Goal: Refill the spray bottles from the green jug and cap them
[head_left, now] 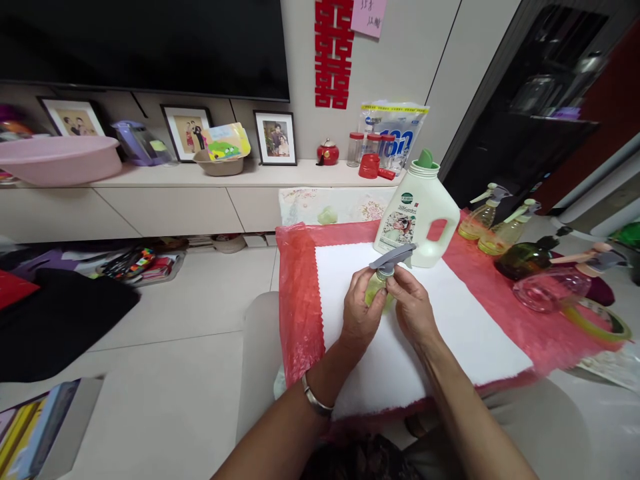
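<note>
Bottle (376, 287) sits gripped between left hand (363, 308) and right hand (413, 303). Jug (423, 207) lettered "garden" stands toward bench's (300, 287) far edge, sprayers (501, 235) along the right.

The scene was viewed by a single camera worn on the person's head, pointed forward and down. The left hand (364, 310) and right hand (415, 310) were framed at close range, just right of and below the centre, with the forearms (280, 430) brought in from the bottom edge. The covered table (470, 333) was seen from above, filling the centre right. Farther off, the long cabinet (165, 213) was faced across the upper left, and the television (150, 40) was cropped by the top edge. Floor (190, 380) was included at lower left.
</note>
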`<state>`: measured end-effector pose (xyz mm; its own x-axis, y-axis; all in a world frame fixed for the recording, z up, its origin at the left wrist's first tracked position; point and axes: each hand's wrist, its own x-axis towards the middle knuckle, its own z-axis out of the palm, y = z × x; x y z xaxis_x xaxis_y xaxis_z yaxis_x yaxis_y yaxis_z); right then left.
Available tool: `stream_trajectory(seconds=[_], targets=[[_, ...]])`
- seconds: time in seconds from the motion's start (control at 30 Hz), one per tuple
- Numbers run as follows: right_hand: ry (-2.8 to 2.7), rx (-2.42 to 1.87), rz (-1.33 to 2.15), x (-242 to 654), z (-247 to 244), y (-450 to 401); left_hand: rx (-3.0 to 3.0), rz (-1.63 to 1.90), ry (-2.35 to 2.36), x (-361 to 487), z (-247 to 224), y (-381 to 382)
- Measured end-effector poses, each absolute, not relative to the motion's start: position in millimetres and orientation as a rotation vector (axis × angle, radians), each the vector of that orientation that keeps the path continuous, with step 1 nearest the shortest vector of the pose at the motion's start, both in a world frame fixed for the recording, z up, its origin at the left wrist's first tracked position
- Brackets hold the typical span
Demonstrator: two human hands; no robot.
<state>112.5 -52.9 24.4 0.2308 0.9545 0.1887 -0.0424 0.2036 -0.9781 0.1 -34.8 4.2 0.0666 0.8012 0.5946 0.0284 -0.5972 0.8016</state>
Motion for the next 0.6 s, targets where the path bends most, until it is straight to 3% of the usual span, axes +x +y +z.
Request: stream_trajectory(seconds=[0.6], targets=[[-1.065,-1.103,0.928,109.4,26.0,-53.6,1.726,1.568,0.855,-0.1,6.5,-36.0]])
